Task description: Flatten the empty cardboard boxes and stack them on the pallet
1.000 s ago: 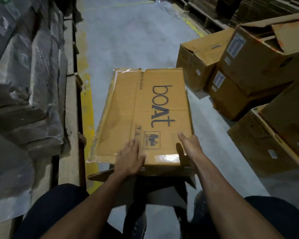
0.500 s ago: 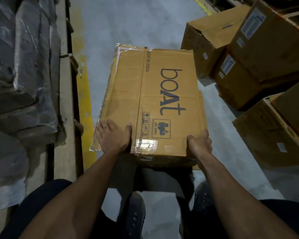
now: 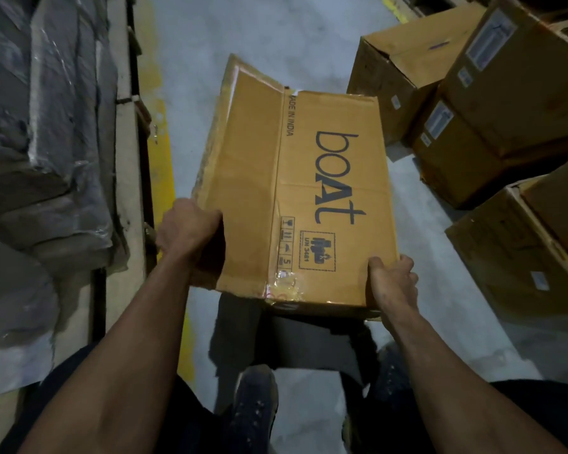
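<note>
Brown printed cardboard box [image 3: 309,194], collapsed flat, gripped at its near corners by left hand [image 3: 191,229] and right hand [image 3: 394,283] for carrying

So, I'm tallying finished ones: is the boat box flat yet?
Not fully. The boat box still bends along a crease, its left panel angled, and depth shows at its near edge. The left hand and right hand grip it.

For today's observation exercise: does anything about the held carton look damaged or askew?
Yes. The brown printed cardboard carton, gripped by the left hand and right hand, has torn clear tape at its near edge, and its left panel folds downward along a crease, so it looks partly collapsed, not square.
</note>
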`<state>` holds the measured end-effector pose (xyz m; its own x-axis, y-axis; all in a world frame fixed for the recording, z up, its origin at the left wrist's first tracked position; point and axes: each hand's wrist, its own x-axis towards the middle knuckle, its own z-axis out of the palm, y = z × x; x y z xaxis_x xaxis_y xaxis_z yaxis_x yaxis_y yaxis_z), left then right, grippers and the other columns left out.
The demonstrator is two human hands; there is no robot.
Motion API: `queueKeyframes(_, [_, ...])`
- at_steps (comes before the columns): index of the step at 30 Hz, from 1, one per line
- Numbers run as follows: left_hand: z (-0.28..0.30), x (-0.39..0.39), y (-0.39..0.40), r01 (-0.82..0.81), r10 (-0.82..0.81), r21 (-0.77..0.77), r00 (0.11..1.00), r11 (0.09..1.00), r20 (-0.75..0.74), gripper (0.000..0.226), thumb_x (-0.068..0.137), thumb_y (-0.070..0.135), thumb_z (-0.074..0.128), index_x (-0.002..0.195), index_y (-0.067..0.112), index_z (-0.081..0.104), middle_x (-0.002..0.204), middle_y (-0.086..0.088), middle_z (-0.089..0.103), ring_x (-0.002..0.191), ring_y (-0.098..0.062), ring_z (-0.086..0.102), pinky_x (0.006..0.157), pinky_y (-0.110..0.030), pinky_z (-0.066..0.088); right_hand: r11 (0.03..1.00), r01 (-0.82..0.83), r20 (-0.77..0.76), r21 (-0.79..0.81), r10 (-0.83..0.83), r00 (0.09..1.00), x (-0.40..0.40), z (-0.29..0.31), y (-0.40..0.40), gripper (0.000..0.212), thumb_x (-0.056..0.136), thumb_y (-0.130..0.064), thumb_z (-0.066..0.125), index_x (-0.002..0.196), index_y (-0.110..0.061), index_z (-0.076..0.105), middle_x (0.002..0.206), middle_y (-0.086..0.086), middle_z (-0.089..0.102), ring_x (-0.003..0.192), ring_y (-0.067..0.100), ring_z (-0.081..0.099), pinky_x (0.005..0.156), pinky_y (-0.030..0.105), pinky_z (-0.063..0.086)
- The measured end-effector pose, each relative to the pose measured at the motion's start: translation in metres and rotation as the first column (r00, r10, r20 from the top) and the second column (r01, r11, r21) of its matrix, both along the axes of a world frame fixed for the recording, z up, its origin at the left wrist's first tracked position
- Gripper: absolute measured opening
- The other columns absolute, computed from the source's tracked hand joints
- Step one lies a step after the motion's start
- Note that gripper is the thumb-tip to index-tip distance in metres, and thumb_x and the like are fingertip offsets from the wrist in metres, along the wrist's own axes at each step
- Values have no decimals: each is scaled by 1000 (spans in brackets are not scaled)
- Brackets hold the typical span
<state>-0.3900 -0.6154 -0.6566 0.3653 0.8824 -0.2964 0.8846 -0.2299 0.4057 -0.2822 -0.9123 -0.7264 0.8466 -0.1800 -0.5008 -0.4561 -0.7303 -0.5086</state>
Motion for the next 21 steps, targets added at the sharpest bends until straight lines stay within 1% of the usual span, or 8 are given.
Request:
queueKeyframes(3, [51, 16, -3, 121, -120, 8, 976, 993, 180, 50, 96, 52, 49, 87, 4, 60, 90, -16, 64, 80, -35, 61, 68, -35, 45, 999, -37, 1, 5, 37, 999, 0, 2, 8, 69, 97, -57, 44, 152, -24, 18, 147, 13, 37, 128, 37, 43, 103, 60, 42])
queueKeyframes(6, [73, 22, -33, 214, -35, -315, 872, 925, 488, 54, 102, 48, 37, 82, 7, 66, 81, -13, 72, 68, -30, 69, 65, -35, 54, 999, -34, -21, 11, 34, 999, 3, 5, 6, 70, 100, -54, 44, 154, -21, 16, 151, 14, 35, 132, 39, 40, 107, 59, 38])
queueKeyframes(8, [64, 20, -63, 287, -104, -286, 848, 914, 520, 44, 104, 40, 41, 83, 14, 70, 83, -6, 73, 78, -25, 71, 67, -33, 52, 999, -26, -35, 25, 27, 999, 6, 5, 3, 69, 100, -52, 44, 155, -20, 16, 151, 16, 35, 132, 40, 40, 109, 58, 37])
queueKeyframes(10, [44, 16, -94, 359, -257, -158, 857, 920, 447, 37, 103, 43, 43, 98, 21, 72, 103, -4, 72, 105, -28, 65, 85, -40, 49, 999, -22, -45, 47, 24, 999, 7, 6, 1, 68, 101, -49, 44, 155, -18, 16, 151, 17, 34, 134, 41, 38, 111, 56, 35])
queueKeyframes(11, [32, 14, -109, 367, -315, -116, 893, 923, 321, 40, 101, 51, 42, 118, 25, 68, 127, -8, 63, 127, -31, 53, 101, -47, 41, 998, -17, -51, 60, 20, 999, 8, 7, 1, 67, 102, -47, 43, 156, -18, 16, 152, 18, 33, 134, 41, 37, 112, 54, 33])
queueKeyframes(13, [14, 6, -136, 328, -317, -76, 940, 942, 127, 73, 94, 67, 42, 155, 27, 29, 166, -9, 6, 153, -34, 2, 119, -56, 7, 995, 15, -59, 101, -9, 998, 8, 8, 2, 63, 104, -45, 39, 156, -17, 18, 152, 19, 33, 135, 42, 36, 113, 52, 31])
queueKeyframes(15, [-1, -2, -156, 216, -207, -81, 973, 973, 107, 106, 85, 75, 49, 158, 25, -8, 161, -8, -30, 149, -32, -24, 118, -56, -9, 983, 73, -66, 168, -63, 996, 9, 8, 2, 59, 105, -47, 31, 156, -18, 21, 153, 19, 34, 136, 42, 36, 115, 54, 30])
queueKeyframes(21, [-37, -11, -170, -95, 191, -321, 940, 942, 283, 146, 65, 66, 80, 153, 15, -26, 159, -13, -33, 152, -31, -12, 123, -45, 16, 940, 137, -128, 312, -101, 987, 6, 10, 1, 68, 100, -66, 21, 156, -26, 21, 155, 14, 35, 140, 38, 35, 115, 60, 29])
